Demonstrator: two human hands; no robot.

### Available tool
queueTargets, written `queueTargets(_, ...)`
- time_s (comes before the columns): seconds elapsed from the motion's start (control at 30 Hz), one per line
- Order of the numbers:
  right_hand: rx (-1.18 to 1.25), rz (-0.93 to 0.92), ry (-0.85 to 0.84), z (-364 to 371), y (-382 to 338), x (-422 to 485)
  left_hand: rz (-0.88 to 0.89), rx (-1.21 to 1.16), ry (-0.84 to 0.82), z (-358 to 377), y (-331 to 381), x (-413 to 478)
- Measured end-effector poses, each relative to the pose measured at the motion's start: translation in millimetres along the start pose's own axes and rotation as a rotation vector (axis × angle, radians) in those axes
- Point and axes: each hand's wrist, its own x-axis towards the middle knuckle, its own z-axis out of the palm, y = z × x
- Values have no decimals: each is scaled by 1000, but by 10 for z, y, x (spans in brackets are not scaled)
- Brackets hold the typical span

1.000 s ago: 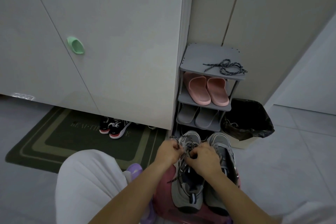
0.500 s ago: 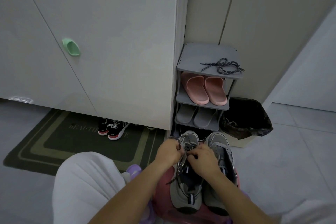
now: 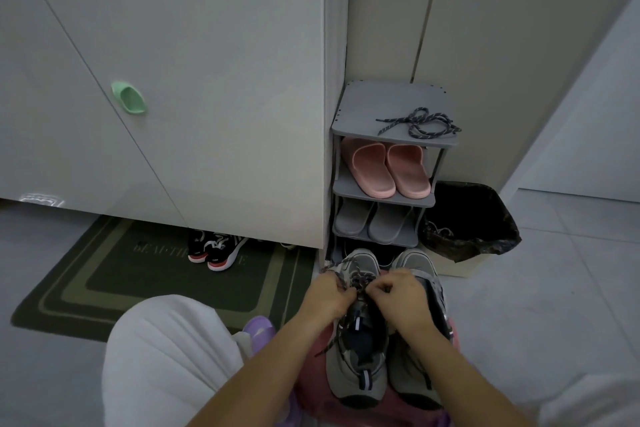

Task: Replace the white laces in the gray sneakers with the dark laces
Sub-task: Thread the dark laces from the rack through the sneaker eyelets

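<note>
Pale tiled floor (image 3: 554, 305) before white cabinet doors (image 3: 207, 80), with a green handle (image 3: 129, 97) on the left door and a dark green doormat (image 3: 104, 274) running under their lower edge. Black and red sneakers (image 3: 216, 248) tucked under the cabinet at the mat's far edge. Grey shoe rack (image 3: 360, 104) standing in the corner just right of the cabinet; loose dark lace (image 3: 420, 123) lying coiled toward the right front edge of its top shelf, pink slippers (image 3: 389, 168) on the shelf below, grey slippers (image 3: 374, 224) lower still. Bin lined with a black bag (image 3: 471, 218) just beside the rack on the right. Nearer the camera, a pair of gray sneakers (image 3: 360, 378) side by side, toes toward the rack, on something pink-red (image 3: 311, 388) whose shape cannot be made out. Left hand (image 3: 329, 298) and right hand (image 3: 401, 298) close together over the left sneaker's upper eyelets, each with fingers pinched shut on a dark lace end (image 3: 360, 282) already threaded through that shoe; exact eyelet hidden by the fingers. One lace tail hanging off the shoe's left side. White-clad knee (image 3: 162, 350) at lower left, a purple slipper (image 3: 258, 328) beside it
</note>
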Motion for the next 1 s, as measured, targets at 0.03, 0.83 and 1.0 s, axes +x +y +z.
queueTargets(0.03, 34, 28, 23, -60, 19, 6, -2, 18, 16, 10, 6, -6)
queueTargets(0.83, -608, -286, -135, -12, -125, -32, -47, -214, 64, 25, -33, -46)
queueTargets(1.0, -504, -236, -73, -281, -12, -51, -66, -231, 58, 14, -50, -5)
